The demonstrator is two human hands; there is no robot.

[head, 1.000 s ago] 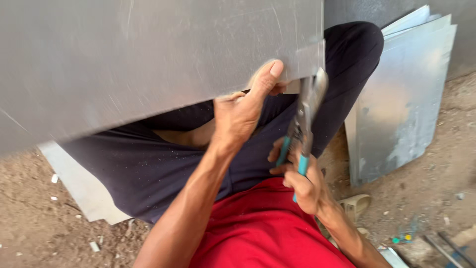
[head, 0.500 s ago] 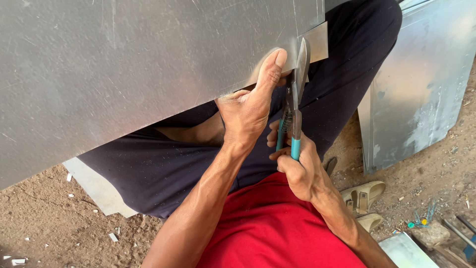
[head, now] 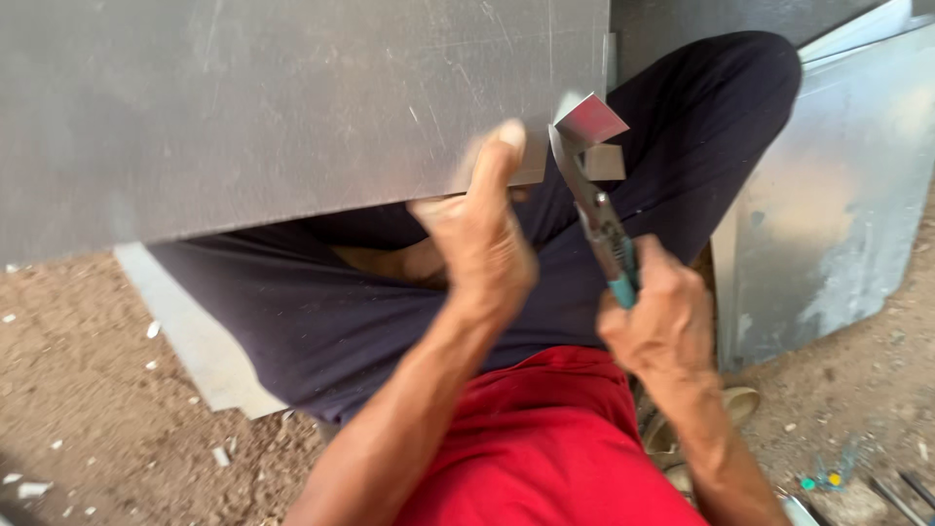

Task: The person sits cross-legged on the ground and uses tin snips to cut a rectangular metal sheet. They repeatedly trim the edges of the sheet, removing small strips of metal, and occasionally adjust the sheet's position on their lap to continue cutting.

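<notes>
My left hand (head: 482, 244) grips the lower edge of the metal sheet (head: 292, 107) across my lap, thumb up against its face. My right hand (head: 662, 317) is closed around the tin snips (head: 596, 209), whose blades bite a bent tab (head: 589, 122) at the sheet's lower right corner, just right of my left fingers.

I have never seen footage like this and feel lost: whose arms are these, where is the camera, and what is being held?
The one picture comes from a camera worn on a person's head, looking down, so the arms are the person's own. The person wears a red shirt and dark trousers and has a large grey sheet of metal across the lap. The left hand grips that sheet's lower edge, thumb up against its face. The right hand holds metal snips with teal handles, whose blades meet the sheet's corner, where a small bent metal flap sticks up. The ground is brown dirt strewn with small pale scraps. More shiny metal sheets stand to the right, and a light-coloured sandal lies near the right arm.
</notes>
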